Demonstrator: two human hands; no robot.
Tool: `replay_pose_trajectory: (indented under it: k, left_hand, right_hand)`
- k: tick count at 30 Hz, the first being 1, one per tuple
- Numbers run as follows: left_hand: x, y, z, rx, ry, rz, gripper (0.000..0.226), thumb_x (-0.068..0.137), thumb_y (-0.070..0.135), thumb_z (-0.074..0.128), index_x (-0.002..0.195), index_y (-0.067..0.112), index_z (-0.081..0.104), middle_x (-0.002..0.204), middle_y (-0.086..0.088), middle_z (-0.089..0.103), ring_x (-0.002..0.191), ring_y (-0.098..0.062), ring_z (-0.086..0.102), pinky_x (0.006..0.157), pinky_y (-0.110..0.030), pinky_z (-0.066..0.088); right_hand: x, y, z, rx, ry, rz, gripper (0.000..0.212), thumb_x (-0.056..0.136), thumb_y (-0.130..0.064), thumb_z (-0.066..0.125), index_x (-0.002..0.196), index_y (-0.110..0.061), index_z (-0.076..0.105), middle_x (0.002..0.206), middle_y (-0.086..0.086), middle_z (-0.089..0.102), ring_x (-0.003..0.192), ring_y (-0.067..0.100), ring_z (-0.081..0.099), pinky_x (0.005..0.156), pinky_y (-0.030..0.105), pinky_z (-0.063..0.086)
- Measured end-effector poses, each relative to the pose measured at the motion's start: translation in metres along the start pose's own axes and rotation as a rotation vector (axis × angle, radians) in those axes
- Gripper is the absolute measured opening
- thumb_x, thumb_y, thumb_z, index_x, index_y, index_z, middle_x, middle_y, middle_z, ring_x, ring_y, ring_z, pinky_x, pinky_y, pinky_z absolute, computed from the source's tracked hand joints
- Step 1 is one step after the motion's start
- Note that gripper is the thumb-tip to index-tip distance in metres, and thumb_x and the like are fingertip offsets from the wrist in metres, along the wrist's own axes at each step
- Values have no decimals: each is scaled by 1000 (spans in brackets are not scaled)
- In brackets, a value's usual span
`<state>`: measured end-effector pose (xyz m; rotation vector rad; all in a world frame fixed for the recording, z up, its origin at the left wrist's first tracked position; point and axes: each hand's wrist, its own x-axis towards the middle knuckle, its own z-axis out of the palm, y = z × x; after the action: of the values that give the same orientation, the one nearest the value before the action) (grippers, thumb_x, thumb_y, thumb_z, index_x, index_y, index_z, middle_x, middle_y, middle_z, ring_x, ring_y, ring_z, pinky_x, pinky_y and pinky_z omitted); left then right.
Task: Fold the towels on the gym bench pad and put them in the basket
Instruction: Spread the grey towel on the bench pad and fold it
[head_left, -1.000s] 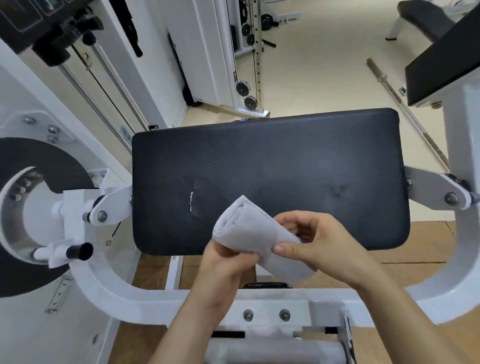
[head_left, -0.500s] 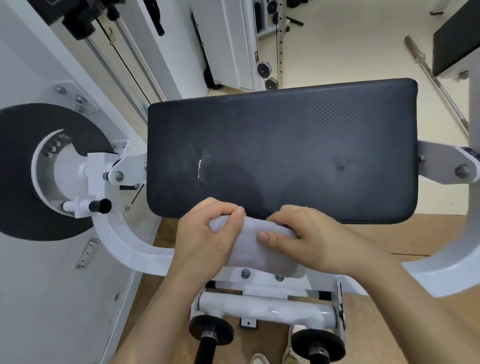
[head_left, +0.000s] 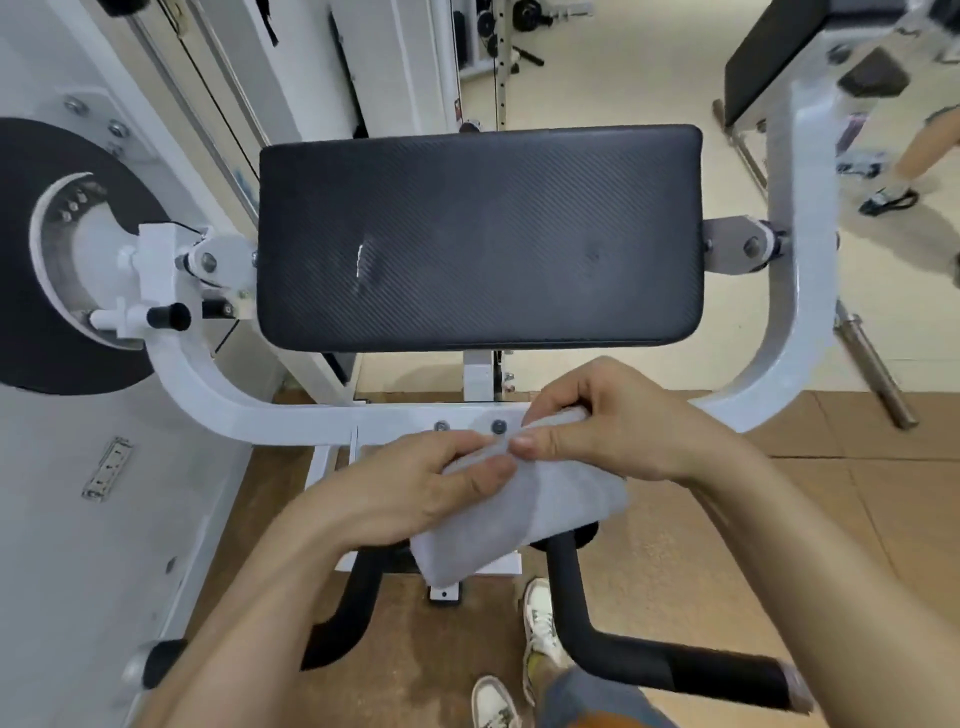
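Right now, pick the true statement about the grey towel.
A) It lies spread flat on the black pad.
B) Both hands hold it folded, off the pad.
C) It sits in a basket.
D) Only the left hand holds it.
B: the left hand and the right hand both grip the folded grey towel, held nearer the person than the black pad.

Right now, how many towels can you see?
1. The grey towel, held by the left hand and right hand, off the bench pad; others may be hidden.
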<state>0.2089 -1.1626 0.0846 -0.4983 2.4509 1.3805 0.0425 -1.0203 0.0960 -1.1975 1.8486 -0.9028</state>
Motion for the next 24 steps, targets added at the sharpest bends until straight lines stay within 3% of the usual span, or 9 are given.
replay_pose_trajectory:
  k: [2,4,6,8,11,13,17,19,24]
  left_hand:
    - [-4,16,9,-45,18,69,39,85,69,44,84,37,65,76,12,64,69,-3,59,64,-25,45]
    - [-6,26,16,-111,144,137,49,82,70,44,82,25,65,78,1,64,71,-15,62,63,-28,45]
    - [-4,34,23,-170,239,159,58,79,72,39,89,22,66,82,-3,66,75,-18,65,64,-29,46]
    - [1,45,36,-257,279,171,54,81,70,38,95,27,67,85,1,70,78,-15,67,63,-28,48]
    - [21,71,65,-351,330,148,49,88,67,39,104,29,66,98,1,72,89,-18,69,73,-38,55]
    - [40,95,89,-411,344,136,38,92,62,39,105,37,63,101,9,72,92,-10,69,75,-31,57]
    - [100,153,139,-478,279,89,27,96,45,43,119,39,54,109,14,70,101,-2,66,83,-24,54]
    - [138,185,161,-530,277,74,26,99,33,53,124,38,53,115,10,69,109,-6,64,90,-31,54]
    - [216,261,182,-452,371,150,68,80,17,73,136,44,43,130,18,57,119,-3,56,93,-29,52]
  right_hand:
    - [-17,-9,-7,-13,76,-54,28,73,-51,75,81,-23,75,78,-6,71,74,12,65,68,38,53]
    - [-32,-10,-21,39,158,-1,43,70,-63,67,97,-30,71,81,-15,66,75,9,61,69,28,50]
    - [-46,1,-42,57,105,156,75,63,-78,57,127,-39,55,100,-20,65,94,1,61,88,25,46]
    - [-62,11,-62,50,4,244,89,62,-86,55,139,-43,41,113,-19,66,110,0,59,102,32,41]
    - [-78,26,-81,219,1,133,50,80,-55,69,122,-28,62,111,-8,71,108,8,64,101,34,45]
    - [-85,39,-95,362,118,71,30,82,-35,74,109,-22,69,105,-2,73,102,13,67,93,32,51]
    - [-100,89,-146,474,245,74,39,66,-31,79,101,-27,64,97,0,69,88,13,67,73,29,55]
    - [-110,119,-185,445,276,62,40,60,-25,76,99,-28,62,91,-5,68,80,6,64,66,24,52]
    - [-140,170,-278,260,229,13,55,68,-11,80,110,-32,51,93,-4,71,77,5,65,69,26,54]
